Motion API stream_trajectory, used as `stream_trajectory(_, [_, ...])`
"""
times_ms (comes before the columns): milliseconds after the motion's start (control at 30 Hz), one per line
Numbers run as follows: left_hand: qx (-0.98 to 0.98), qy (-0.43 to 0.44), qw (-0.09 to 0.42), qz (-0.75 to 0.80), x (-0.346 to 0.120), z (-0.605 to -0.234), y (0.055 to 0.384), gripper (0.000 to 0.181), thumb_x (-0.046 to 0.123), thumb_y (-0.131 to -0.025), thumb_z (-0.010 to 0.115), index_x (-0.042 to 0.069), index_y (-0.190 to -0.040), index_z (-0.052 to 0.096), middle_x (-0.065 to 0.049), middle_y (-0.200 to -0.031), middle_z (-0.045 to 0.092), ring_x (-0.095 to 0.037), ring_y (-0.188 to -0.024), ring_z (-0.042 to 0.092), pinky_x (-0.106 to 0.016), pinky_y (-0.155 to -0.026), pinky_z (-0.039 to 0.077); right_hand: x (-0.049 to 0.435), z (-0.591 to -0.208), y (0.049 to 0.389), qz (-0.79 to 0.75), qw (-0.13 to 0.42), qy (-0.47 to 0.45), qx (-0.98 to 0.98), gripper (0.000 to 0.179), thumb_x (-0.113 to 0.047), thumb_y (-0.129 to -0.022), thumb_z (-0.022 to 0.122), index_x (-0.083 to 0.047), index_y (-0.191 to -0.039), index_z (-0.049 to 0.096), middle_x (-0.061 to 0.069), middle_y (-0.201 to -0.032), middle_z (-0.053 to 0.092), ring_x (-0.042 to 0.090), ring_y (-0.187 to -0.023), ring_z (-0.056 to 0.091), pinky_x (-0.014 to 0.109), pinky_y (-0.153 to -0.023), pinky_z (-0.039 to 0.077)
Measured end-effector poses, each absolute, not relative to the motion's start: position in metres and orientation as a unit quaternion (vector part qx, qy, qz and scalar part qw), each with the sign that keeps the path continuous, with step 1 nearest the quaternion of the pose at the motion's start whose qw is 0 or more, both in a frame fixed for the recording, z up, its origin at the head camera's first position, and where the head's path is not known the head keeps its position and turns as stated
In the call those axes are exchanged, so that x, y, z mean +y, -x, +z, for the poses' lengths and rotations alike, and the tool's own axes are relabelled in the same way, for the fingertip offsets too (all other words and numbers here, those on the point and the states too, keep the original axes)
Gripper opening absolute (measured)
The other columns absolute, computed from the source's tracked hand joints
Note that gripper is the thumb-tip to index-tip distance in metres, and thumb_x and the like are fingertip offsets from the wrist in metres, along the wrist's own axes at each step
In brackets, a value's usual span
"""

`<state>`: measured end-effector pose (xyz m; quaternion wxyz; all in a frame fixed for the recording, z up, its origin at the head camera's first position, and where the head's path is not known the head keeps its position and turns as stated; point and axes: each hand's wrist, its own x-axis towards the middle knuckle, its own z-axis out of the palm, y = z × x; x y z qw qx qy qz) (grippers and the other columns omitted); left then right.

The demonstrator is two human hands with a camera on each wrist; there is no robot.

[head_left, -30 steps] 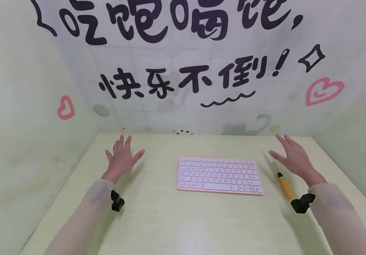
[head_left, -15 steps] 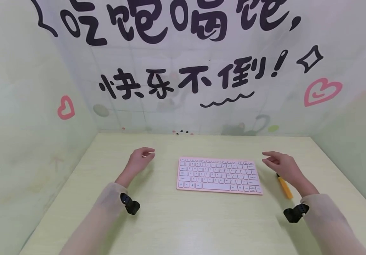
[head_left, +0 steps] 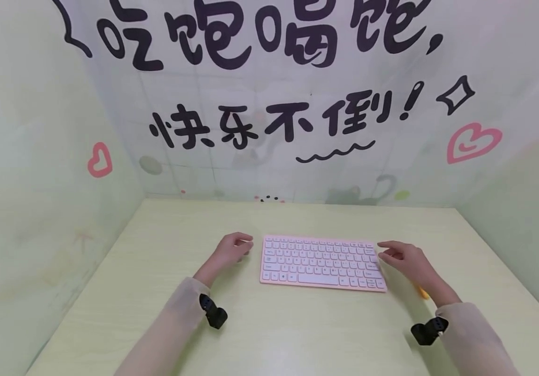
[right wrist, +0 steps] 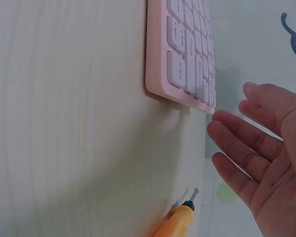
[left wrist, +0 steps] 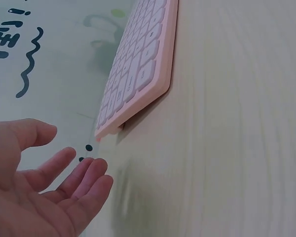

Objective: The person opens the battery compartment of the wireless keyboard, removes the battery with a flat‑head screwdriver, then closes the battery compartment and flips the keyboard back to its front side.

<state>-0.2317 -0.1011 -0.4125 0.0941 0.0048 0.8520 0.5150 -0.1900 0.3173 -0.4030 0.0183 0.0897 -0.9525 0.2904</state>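
A pink keyboard with pale keys lies flat on the table between the two hands. My left hand is just off its left end, holding nothing; in the left wrist view the fingers of that hand are loosely bent, apart from the keyboard. Close by the right end hovers my right hand, also holding nothing. Its relaxed fingers point toward the keyboard in the right wrist view. Beneath the right hand lies a screwdriver with an orange handle, mostly hidden in the head view.
The pale wooden table meets a printed cloth backdrop with black lettering at its back edge. Similar cloth walls stand on the left and right. Black cameras are strapped at both wrists.
Both hands have moved inward and down, from spread wide to beside the keyboard's ends, their fingers going from splayed to loosely bent. The right hand now covers most of the screwdriver.
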Motion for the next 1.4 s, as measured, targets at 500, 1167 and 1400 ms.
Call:
stream_trajectory(500, [0.839, -0.017, 0.106, 0.534, -0.067, -0.426, 0.229, 0.032, 0.014, -0.089, 0.058, -0.001, -0.117, 0.055, -0.015, -0.108, 0.056, -0.025, -0.097, 0.054, -0.031, -0.072, 0.05, 0.309, -0.415, 0.189, 0.301, 0.002, -0.074, -0.951, 0.035, -0.017, -0.087, 0.063, 0.006, -0.114, 0.059, 0.01, -0.09, 0.064, 0.019, -0.077, 0.056, 0.031, -0.064, 0.046])
stream_trajectory(1167, [0.789, 0.012, 0.091, 0.607, -0.06, -0.447, 0.236, 0.035, -0.006, -0.084, 0.056, 0.001, -0.118, 0.055, -0.018, -0.111, 0.056, -0.027, -0.097, 0.057, -0.032, -0.077, 0.05, 0.311, -0.43, 0.194, 0.453, -0.043, -0.002, -0.89, 0.043, -0.006, -0.089, 0.059, 0.009, -0.127, 0.045, 0.02, -0.096, 0.056, 0.021, -0.078, 0.055, 0.031, -0.062, 0.053])
stream_trajectory(1400, [0.788, 0.022, 0.089, 0.609, -0.061, -0.446, 0.237, 0.036, -0.007, -0.084, 0.056, 0.002, -0.119, 0.057, -0.017, -0.111, 0.057, -0.027, -0.099, 0.056, -0.031, -0.078, 0.05, 0.309, -0.431, 0.199, 0.491, -0.067, 0.048, -0.867, 0.048, -0.008, -0.088, 0.06, 0.008, -0.13, 0.042, 0.021, -0.098, 0.057, 0.016, -0.073, 0.06, 0.032, -0.063, 0.053])
